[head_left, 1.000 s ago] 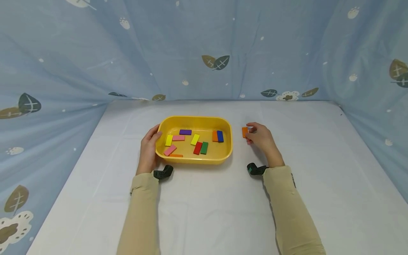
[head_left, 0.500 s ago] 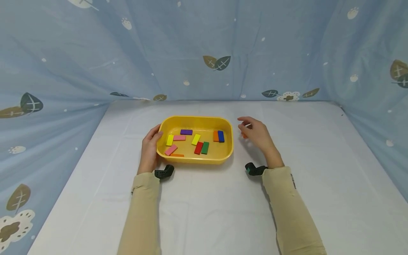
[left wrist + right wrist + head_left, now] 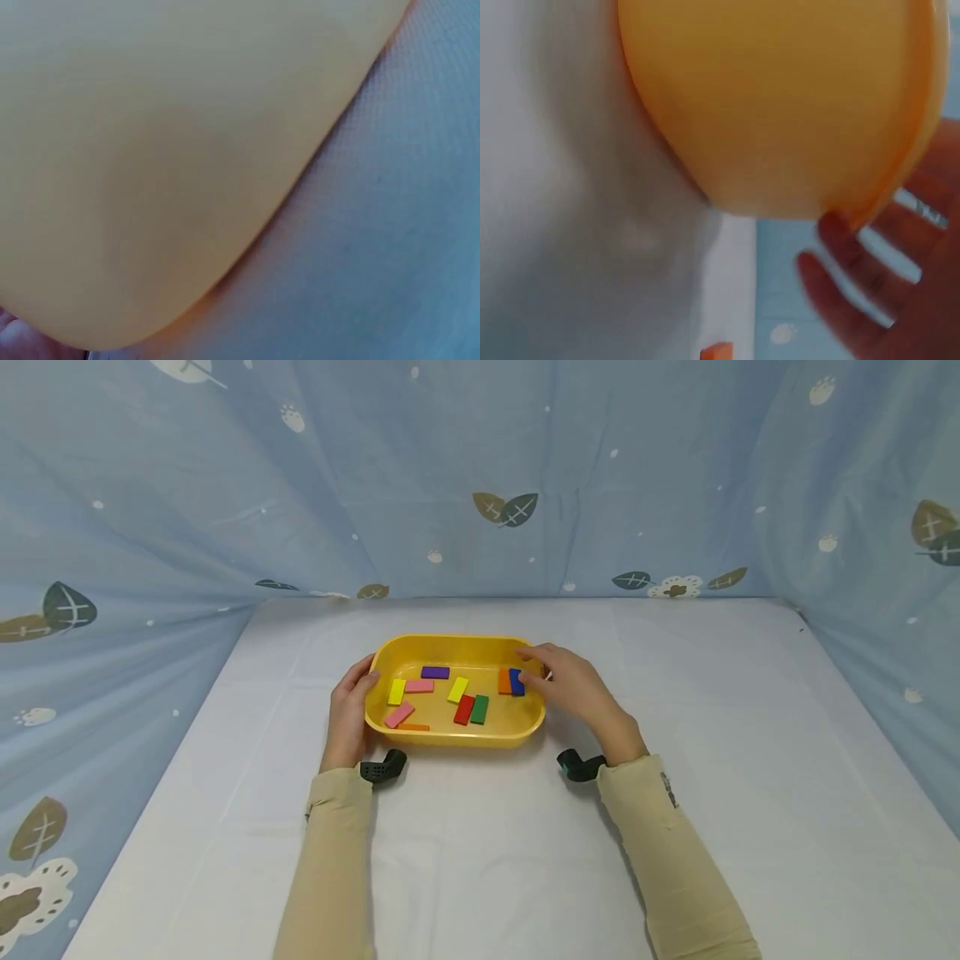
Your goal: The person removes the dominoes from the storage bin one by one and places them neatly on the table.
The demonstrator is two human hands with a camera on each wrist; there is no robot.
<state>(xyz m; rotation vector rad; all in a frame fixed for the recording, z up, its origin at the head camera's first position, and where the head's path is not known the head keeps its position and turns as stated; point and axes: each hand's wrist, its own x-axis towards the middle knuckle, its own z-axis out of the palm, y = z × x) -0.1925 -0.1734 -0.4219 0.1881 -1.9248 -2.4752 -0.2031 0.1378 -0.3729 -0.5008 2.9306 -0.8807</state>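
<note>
A yellow plastic tray (image 3: 457, 739) holds several flat domino blocks in different colours. My left hand (image 3: 347, 714) grips its left end, thumb on the rim and fingers along the outside. In the left wrist view the tray's wall (image 3: 172, 172) fills most of the picture. My right hand (image 3: 573, 685) is at the right end, fingers spread and reaching over the rim. Its thumb tip overlaps the blue domino (image 3: 517, 685), which lies beside an orange domino (image 3: 505, 682). The right wrist view shows other fingers (image 3: 859, 262) outside the tray wall.
Inside the tray are also a purple domino (image 3: 435, 672), a red domino (image 3: 464, 710), a green domino (image 3: 479, 710), and yellow and pink ones. Another orange domino (image 3: 717, 351) is outside the tray on the white-covered table (image 3: 480, 835). A blue patterned curtain (image 3: 375, 485) stands behind.
My right hand has left the orange domino on the table and moved left to the tray's right end, reaching over the rim. The left hand and tray have stayed in place.
</note>
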